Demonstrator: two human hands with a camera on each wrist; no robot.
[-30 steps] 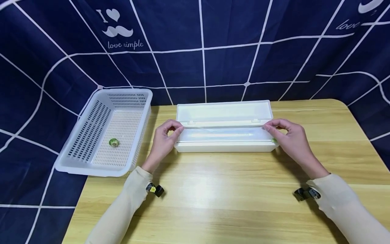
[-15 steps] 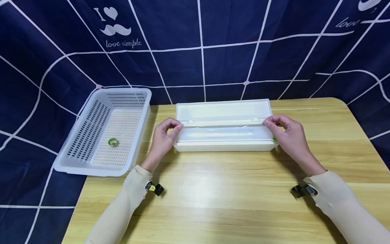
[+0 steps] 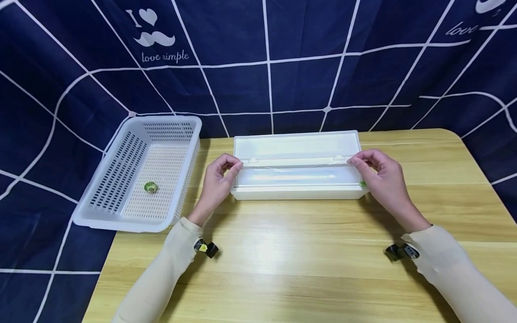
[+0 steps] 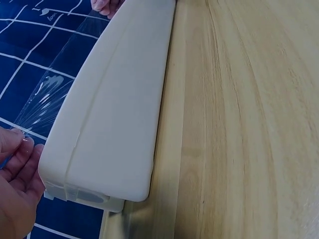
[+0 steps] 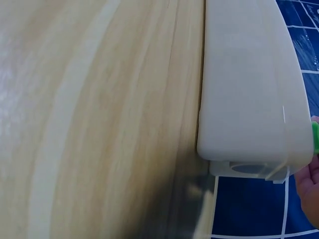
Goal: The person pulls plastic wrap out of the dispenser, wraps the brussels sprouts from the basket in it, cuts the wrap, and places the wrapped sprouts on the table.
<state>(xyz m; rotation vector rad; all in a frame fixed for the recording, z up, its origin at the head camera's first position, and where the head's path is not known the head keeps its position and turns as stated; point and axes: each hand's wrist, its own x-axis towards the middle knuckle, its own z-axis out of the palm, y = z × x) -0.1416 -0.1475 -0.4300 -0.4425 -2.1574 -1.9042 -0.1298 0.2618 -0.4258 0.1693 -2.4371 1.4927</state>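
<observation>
A long white cling-film dispenser box (image 3: pixel 299 190) lies across the far middle of the wooden table (image 3: pixel 282 260), its lid (image 3: pixel 296 146) folded open toward the back. A sheet of clear film (image 3: pixel 296 169) stretches above the roll inside. My left hand (image 3: pixel 218 177) pinches the film's left corner at the box's left end. My right hand (image 3: pixel 377 172) pinches the right corner at the other end, beside a small green tab (image 3: pixel 363 183). The left wrist view shows the box's front wall (image 4: pixel 114 109) and the film (image 4: pixel 50 94) over it; the right wrist view shows the box (image 5: pixel 249 79) and the green tab (image 5: pixel 315 137).
A white perforated basket (image 3: pixel 121 179) sits at the table's left edge, overhanging it, with a small green roll of tape (image 3: pixel 151 187) inside. A dark blue cloth with white lines (image 3: pixel 266 58) hangs behind. Bare wood lies between me and the box.
Both hands have lifted the film's edge slightly up and toward the back of the box, nearer the lid hinge. The box and basket have not moved.
</observation>
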